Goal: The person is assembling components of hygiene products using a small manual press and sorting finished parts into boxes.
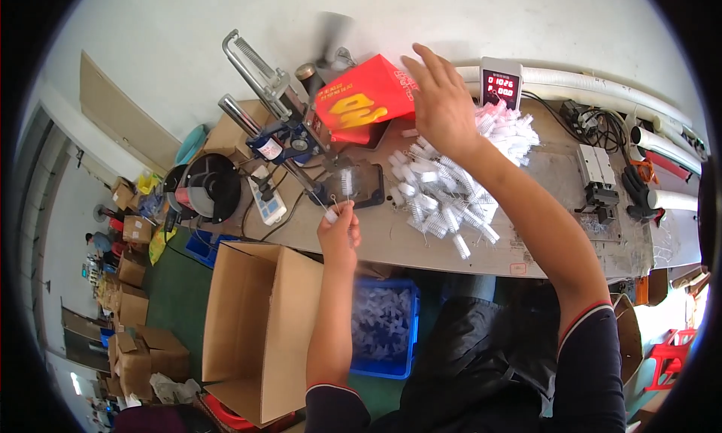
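My left hand (340,234) pinches the thin wire end of a small white-bristled brush (347,183), held upright at the base of a bench press (289,136). A wire loop and a second white piece show by its fingers. My right hand (444,106) is raised with the fingers stretched apart, beside a red box (361,98) with yellow print; nothing shows in it. Below that hand, a heap of small white brushes (447,192) with wire stems lies on the workbench (519,241). A blurred dark part (332,36) stands above the press.
A counter with red digits (502,83) stands against the wall. At the right are a metal fixture (596,176), black cables and white pipes. An open cardboard box (278,320) and a blue bin of small whitish pieces (415,335) sit below the bench edge. A power strip (268,200) lies left.
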`<state>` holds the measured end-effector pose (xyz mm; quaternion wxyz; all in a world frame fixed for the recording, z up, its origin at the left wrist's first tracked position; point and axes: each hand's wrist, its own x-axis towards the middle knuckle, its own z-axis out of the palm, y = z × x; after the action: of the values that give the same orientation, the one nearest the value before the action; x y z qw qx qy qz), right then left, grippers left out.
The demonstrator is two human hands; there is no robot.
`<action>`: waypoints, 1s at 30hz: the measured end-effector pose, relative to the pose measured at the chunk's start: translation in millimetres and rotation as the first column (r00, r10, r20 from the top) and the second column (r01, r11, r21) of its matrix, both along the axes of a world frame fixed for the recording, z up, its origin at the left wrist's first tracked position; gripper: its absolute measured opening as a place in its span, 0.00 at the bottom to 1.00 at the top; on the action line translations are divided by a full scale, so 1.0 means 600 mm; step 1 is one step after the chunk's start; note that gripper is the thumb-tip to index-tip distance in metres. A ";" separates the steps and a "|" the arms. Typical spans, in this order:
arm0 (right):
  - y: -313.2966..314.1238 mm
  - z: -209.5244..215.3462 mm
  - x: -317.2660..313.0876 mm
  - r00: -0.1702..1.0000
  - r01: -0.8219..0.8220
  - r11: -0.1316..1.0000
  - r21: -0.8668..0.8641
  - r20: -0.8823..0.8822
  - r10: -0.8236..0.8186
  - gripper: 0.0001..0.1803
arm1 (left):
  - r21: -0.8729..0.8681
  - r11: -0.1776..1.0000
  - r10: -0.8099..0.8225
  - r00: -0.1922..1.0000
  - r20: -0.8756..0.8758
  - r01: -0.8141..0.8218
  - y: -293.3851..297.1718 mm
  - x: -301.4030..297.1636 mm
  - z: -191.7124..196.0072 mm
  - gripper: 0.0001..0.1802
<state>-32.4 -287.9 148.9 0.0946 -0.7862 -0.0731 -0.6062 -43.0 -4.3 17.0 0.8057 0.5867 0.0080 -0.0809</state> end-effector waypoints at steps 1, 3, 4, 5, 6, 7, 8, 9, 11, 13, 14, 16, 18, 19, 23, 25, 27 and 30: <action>0.014 -0.013 -0.024 1.000 -0.007 1.000 0.001 0.003 0.007 0.23 | -0.030 0.999 -0.032 0.999 0.040 0.033 0.001 -0.015 0.005 0.06; 0.029 -0.046 -0.084 0.920 -0.176 0.889 0.424 -0.249 0.301 0.20 | -0.089 0.988 -0.120 0.991 0.059 0.125 -0.014 -0.048 0.017 0.07; 0.031 -0.069 -0.105 0.827 -0.238 0.803 0.547 -0.319 0.463 0.17 | -0.092 0.987 -0.126 0.990 0.061 0.131 -0.021 -0.060 0.016 0.07; 0.033 -0.091 -0.125 0.706 -0.266 0.697 0.665 -0.358 0.611 0.14 | -0.118 0.976 -0.177 0.984 0.037 0.180 -0.030 -0.072 0.013 0.06; 0.050 -0.109 -0.147 0.663 -0.244 0.621 0.745 -0.339 0.667 0.11 | -0.141 0.965 -0.223 0.975 0.013 0.222 -0.034 -0.085 0.011 0.06; 0.058 -0.122 -0.163 0.550 -0.213 0.502 0.838 -0.322 0.771 0.12 | -0.143 0.963 -0.231 0.973 0.013 0.230 -0.040 -0.099 0.011 0.06; 0.065 -0.146 -0.171 0.480 -0.192 0.465 0.864 -0.331 0.813 0.14 | -0.137 0.955 -0.266 0.964 0.007 0.264 -0.046 -0.112 0.012 0.06; 0.074 -0.153 -0.185 0.446 -0.202 0.407 0.891 -0.286 0.848 0.14 | -0.132 0.947 -0.297 0.955 0.000 0.294 -0.049 -0.124 0.013 0.07; 0.084 -0.160 -0.208 0.417 -0.207 0.348 0.914 -0.240 0.877 0.14 | -0.111 0.938 -0.329 0.944 0.021 0.329 -0.055 -0.139 0.011 0.07; 0.091 -0.157 -0.229 0.428 -0.203 0.301 0.932 -0.192 0.883 0.17 | -0.086 0.931 -0.353 0.935 0.039 0.355 -0.058 -0.155 0.008 0.07; 0.090 -0.158 -0.239 0.431 -0.201 0.299 0.933 -0.190 0.882 0.17 | -0.064 0.928 -0.366 0.930 0.047 0.368 -0.060 -0.160 0.002 0.08; 0.089 -0.160 -0.255 0.474 -0.191 0.352 0.916 -0.228 0.850 0.17 | -0.035 0.920 -0.387 0.920 0.054 0.389 -0.067 -0.168 -0.005 0.08; 0.090 -0.157 -0.274 0.514 -0.208 0.375 0.903 -0.226 0.827 0.17 | 0.049 0.923 -0.384 0.922 0.058 0.382 -0.075 -0.178 -0.009 0.10; 0.092 -0.153 -0.284 0.548 -0.225 0.402 0.888 -0.226 0.805 0.17 | 0.053 0.921 -0.388 0.920 0.055 0.385 -0.077 -0.181 -0.012 0.10; 0.093 -0.139 -0.320 0.545 -0.246 0.377 0.893 -0.194 0.816 0.15 | 0.090 0.930 -0.363 0.926 0.102 0.355 -0.085 -0.196 -0.019 0.11; 0.092 -0.141 -0.332 0.587 -0.294 0.416 0.861 -0.181 0.789 0.12 | 0.118 0.934 -0.351 0.928 0.124 0.338 -0.092 -0.204 -0.019 0.12; 0.090 -0.152 -0.342 0.607 -0.320 0.392 0.862 -0.131 0.784 0.11 | 0.217 0.952 -0.254 0.952 0.173 0.214 -0.098 -0.215 -0.016 0.12; 0.084 -0.168 -0.356 0.601 -0.321 0.248 0.914 -0.006 0.800 0.08 | 0.349 0.935 -0.152 0.962 0.226 0.065 -0.102 -0.234 -0.013 0.07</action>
<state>-246.3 -237.6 48.1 0.6978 -0.6660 -0.0299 -0.2619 -183.3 -65.3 9.0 0.6816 0.7214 -0.1122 -0.0484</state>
